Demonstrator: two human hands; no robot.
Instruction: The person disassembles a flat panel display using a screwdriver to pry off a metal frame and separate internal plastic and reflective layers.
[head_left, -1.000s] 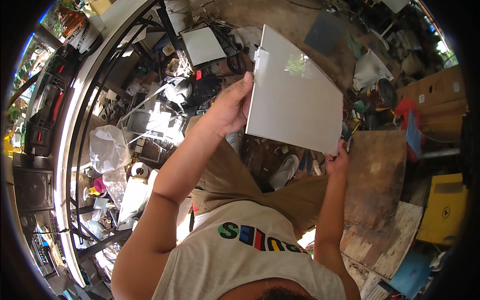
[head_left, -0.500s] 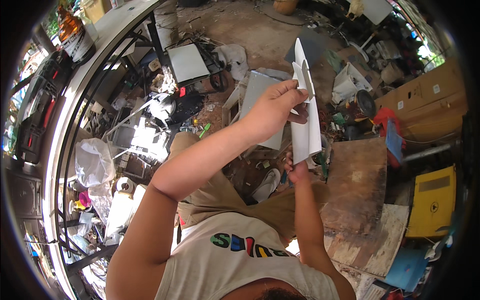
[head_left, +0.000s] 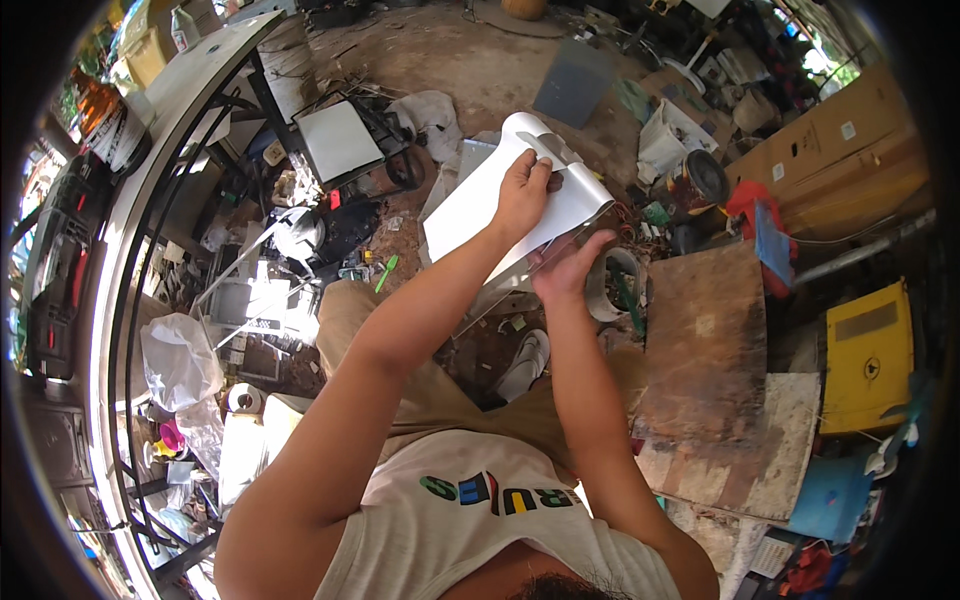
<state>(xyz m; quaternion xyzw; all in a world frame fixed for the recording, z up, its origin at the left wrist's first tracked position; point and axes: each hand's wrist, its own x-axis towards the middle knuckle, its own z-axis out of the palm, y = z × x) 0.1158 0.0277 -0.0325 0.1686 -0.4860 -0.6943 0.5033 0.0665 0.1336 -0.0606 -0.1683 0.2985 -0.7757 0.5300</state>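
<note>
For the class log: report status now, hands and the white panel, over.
Left hand grips white panel from above. Right hand supports its lower edge. Panel held flat-ish above cluttered floor; nothing blocking.

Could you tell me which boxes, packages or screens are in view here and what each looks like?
Cardboard boxes: upper right, brown, stacked, small pale labels.
Yellow case: right edge, rectangular, dark round mark.
Flat panel: upper left on a dark frame, square, white-grey.
Jug: top left on the table, pale, labelled.
</note>
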